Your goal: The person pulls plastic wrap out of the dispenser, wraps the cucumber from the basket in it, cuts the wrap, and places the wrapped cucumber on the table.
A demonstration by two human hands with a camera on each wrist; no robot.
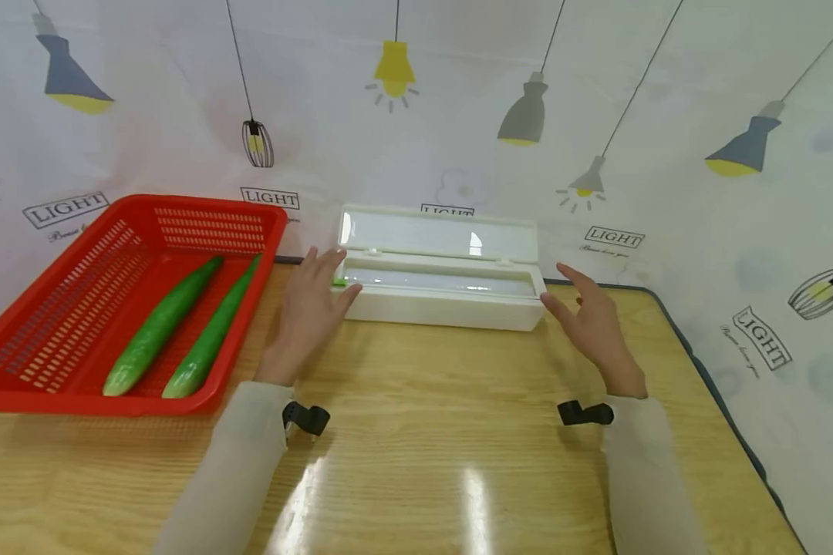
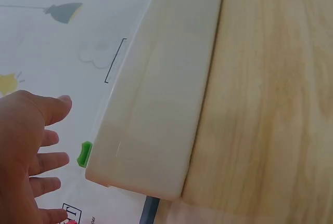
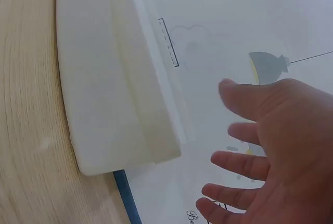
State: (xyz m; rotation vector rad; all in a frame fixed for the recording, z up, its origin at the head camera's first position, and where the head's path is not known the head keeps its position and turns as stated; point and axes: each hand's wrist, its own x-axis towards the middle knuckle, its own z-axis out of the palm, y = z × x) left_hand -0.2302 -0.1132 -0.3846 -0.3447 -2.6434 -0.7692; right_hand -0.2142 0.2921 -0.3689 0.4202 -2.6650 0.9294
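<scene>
A long white cling film dispenser (image 1: 444, 307) stands at the back of the table with its hinged lid (image 1: 439, 233) raised. Inside lies a pale roll (image 1: 437, 282), and a small green piece (image 2: 84, 154) sits at the left end. My left hand (image 1: 310, 304) is at that end, fingers spread; in the left wrist view a gap shows between the fingers and the box. At the opposite end my right hand (image 1: 592, 324) is held with fingers apart, thumb near the corner. Whether the thumb touches it I cannot tell. Neither hand holds anything.
To the left stands a red plastic basket (image 1: 128, 402) with two green cucumbers (image 1: 163, 327) in it. A wall sheet printed with lamps (image 1: 394, 69) rises behind the wooden table (image 1: 416, 432). The table's dark edge (image 1: 708, 378) runs along the right.
</scene>
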